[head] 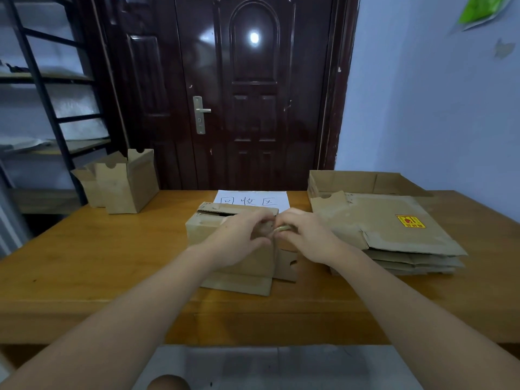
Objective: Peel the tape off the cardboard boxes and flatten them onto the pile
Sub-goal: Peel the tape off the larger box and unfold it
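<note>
Pinching a tape (282,228) curl at the box's (213,229) top right corner, both hands (239,237) (305,236) sat left of the pile (394,235), right nearer.

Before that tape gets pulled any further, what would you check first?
1. Both hands on the box: ok, left hand and right hand meet at its top right edge.
2. Tape gripped: ok, a curled strip shows between the fingers.
3. Tape fully off: cannot tell.
4. Pile reachable: ok, just right of the box.
5. Other boxes out of the way: ok, far left on the table.
</note>
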